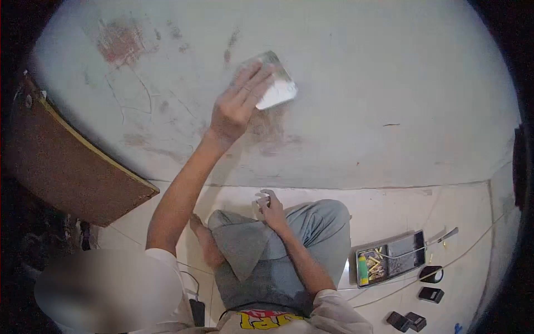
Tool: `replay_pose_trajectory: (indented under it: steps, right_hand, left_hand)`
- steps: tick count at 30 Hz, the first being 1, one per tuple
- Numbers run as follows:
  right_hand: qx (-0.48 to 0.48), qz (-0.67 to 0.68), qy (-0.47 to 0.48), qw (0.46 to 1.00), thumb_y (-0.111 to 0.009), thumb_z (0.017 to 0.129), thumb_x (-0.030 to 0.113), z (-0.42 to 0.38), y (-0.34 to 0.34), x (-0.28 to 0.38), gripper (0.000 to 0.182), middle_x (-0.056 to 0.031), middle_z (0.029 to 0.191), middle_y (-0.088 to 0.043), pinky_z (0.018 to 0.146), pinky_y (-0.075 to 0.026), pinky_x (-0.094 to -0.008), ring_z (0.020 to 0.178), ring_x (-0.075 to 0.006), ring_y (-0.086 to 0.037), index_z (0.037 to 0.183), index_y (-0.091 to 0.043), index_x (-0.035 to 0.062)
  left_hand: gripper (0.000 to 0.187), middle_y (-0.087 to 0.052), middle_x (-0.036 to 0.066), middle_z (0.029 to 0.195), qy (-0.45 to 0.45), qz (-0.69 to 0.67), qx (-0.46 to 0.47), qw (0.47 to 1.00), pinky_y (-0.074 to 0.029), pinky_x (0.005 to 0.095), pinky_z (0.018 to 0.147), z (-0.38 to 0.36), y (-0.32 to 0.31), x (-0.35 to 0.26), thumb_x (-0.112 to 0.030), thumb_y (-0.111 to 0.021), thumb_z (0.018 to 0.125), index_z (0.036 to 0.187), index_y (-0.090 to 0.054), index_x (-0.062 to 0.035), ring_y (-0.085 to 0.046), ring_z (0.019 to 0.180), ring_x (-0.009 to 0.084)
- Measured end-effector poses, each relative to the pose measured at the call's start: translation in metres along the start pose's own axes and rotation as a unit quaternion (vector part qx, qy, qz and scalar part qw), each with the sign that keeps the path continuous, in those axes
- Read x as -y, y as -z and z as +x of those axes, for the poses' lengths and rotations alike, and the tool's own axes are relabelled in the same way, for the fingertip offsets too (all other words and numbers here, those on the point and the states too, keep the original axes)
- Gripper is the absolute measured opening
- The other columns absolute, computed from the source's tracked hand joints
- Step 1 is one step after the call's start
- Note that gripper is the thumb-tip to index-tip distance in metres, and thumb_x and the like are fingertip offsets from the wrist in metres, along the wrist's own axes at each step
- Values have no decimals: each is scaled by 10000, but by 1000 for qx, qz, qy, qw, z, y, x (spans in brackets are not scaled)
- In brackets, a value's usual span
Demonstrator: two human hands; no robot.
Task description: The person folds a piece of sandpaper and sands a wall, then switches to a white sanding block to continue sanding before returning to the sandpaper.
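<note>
High on the marked wall (356, 106), my left hand (236, 106) grips a shiny, flat rectangular plate (278, 93), its fingers laid across the left part. The plate is against or very close to the wall; its exact kind is not clear. Below and around it spread brownish smudges (267, 128) and scraped patches. Down over my lap, my right hand (268, 209) hangs with bent fingers somewhat apart. Nothing I can name shows in it. My crossed legs in grey trousers (267, 250) rest on the tiled floor.
A black open case (389, 259) with small brass-coloured pieces and a green-labelled tube (363, 271) lies at the right. Beside it are a black roll (431, 274), small black boxes (431, 295) and a cable (450, 253). A brown board (83, 156) juts in from the left.
</note>
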State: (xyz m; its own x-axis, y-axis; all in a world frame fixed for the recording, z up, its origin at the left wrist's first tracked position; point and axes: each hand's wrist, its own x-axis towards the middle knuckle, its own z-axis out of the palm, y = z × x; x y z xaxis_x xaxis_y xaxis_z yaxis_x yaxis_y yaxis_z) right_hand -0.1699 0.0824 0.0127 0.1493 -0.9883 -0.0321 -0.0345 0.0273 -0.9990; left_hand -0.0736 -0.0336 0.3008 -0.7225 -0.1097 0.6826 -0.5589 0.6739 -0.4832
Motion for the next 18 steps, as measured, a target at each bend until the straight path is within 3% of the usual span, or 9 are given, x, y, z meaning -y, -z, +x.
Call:
replay_pose_trajectory:
  steps: [2, 3, 4, 7, 10, 11, 13, 16, 18]
  right_hand:
    - [5, -1, -21, 1000, -563, 861, 155, -1, 0, -2, 367, -203, 949, -654, 711, -499, -376, 777, -292, -661, 1210, -492, 68]
    - [-2, -16, 16, 1000, -555, 885, 164, 1, -1, -10, 350, -178, 930, -659, 680, -503, -352, 744, -252, -658, 1211, -493, 54]
    - [-10, -31, 53, 998, -546, 909, 173, 2, -2, -16, 336, -153, 911, -664, 649, -507, -328, 711, -212, -655, 1213, -494, 40]
    - [-13, -27, 65, 997, -549, 915, 180, 1, -1, -16, 337, -159, 915, -663, 637, -508, -336, 716, -223, -659, 1219, -488, 49]
    - [-25, -56, 75, 995, -549, 920, 188, -3, -2, -7, 332, -164, 914, -659, 646, -510, -342, 718, -235, -661, 1215, -485, 52]
    - [-22, -54, 75, 996, -549, 920, 188, -6, -3, -5, 332, -164, 914, -659, 646, -510, -342, 718, -235, -661, 1215, -485, 52]
    - [-30, -12, 73, 997, -556, 869, 167, -4, -2, -4, 326, -237, 847, -644, 692, -496, -414, 771, -355, -661, 1165, -507, 41]
    - [-37, -39, 84, 995, -558, 866, 159, 3, -6, -20, 331, -238, 855, -644, 691, -496, -411, 775, -355, -661, 1170, -505, 41]
    - [-30, -36, 88, 995, -559, 865, 159, -1, -3, -14, 333, -233, 857, -646, 689, -498, -406, 767, -349, -661, 1172, -506, 42]
  left_hand:
    - [544, -526, 192, 1316, 122, 12, -49, 991, -455, 413, 995, 3, -5, -20, -147, -683, 733, 1238, -551, 8, -540, 1184, 346]
    - [567, -523, 201, 1313, 181, -81, -61, 978, -438, 416, 1010, -19, -26, -41, -146, -680, 729, 1254, -537, 10, -523, 1206, 338]
    - [565, -526, 197, 1309, 140, -91, -5, 986, -432, 412, 1016, -41, -43, -58, -141, -668, 736, 1261, -530, 15, -515, 1215, 331]
    - [551, -536, 176, 1297, 20, -121, 162, 979, -416, 398, 1034, -76, -58, -93, -150, -640, 759, 1266, -522, 30, -492, 1240, 307]
    - [528, -551, 166, 1283, -27, -91, 147, 985, -428, 393, 1030, -65, -48, -67, -147, -617, 772, 1259, -527, 34, -508, 1226, 299]
    - [506, -556, 169, 1280, -32, -98, 98, 990, -432, 396, 1033, -48, -37, -46, -139, -608, 779, 1249, -535, 33, -515, 1221, 297]
    - [480, -558, 186, 1273, 11, -65, 54, 996, -439, 402, 1023, -1, 2, -24, -125, -597, 793, 1239, -539, 41, -518, 1219, 303]
    - [475, -536, 186, 1301, 39, 63, 5, 997, -431, 408, 1030, 28, 25, -3, -135, -601, 798, 1232, -539, 47, -506, 1235, 298]
    - [486, -525, 183, 1315, 58, 1, 25, 998, -425, 412, 1036, -2, 0, -26, -132, -607, 788, 1233, -537, 51, -508, 1232, 295]
